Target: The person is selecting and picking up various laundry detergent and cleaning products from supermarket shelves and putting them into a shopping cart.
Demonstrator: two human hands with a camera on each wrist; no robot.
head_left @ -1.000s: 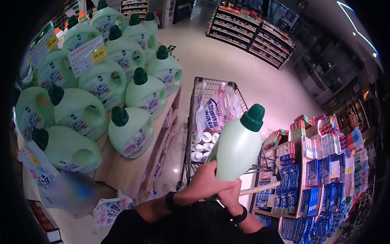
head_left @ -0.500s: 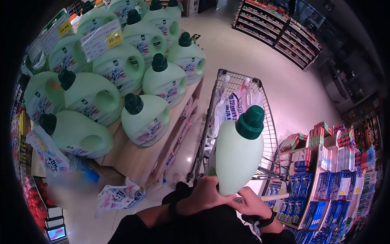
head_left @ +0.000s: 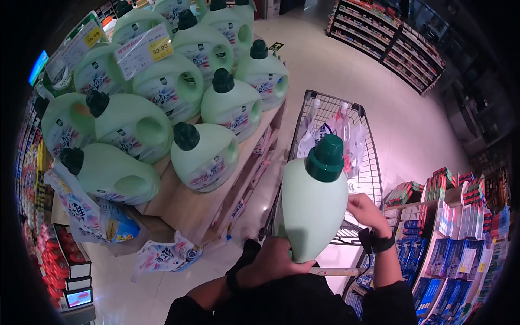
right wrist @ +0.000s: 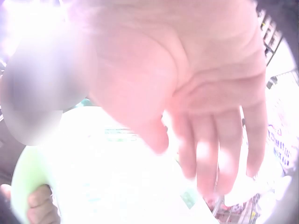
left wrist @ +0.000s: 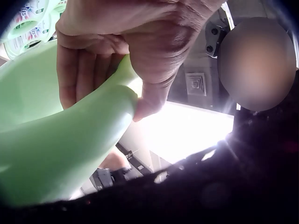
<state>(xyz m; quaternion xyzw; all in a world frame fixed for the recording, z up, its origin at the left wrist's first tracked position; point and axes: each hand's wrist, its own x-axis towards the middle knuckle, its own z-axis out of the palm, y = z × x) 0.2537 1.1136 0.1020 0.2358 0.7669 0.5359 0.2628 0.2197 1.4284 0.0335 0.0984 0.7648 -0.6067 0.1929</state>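
A pale green detergent jug (head_left: 314,203) with a dark green cap (head_left: 327,154) stands upright in front of me in the head view. My left hand (head_left: 273,255) grips its handle low down; the left wrist view shows the fingers curled round the handle (left wrist: 105,112), thumb on the near side. Beside the jug's right flank is my right hand (head_left: 369,210), its fingers stretched out in the right wrist view and the palm facing the jug. Behind the jug, a wire shopping cart (head_left: 374,157) holds several bagged and bottled goods (head_left: 346,132), partly hidden by it.
On the left, a wooden display stand (head_left: 173,203) carries several similar jugs (head_left: 206,157) and a price sign (head_left: 143,51). Shelves of blue boxes (head_left: 439,257) are close on the right. A printed plastic bag (head_left: 168,254) hangs at the stand's front. Farther off is a shelf unit (head_left: 387,38).
My right hand has left the jug's lower part and moved up and right along its side. The left hand keeps its hold. The head view has swung so the stand and cart appear farther right.
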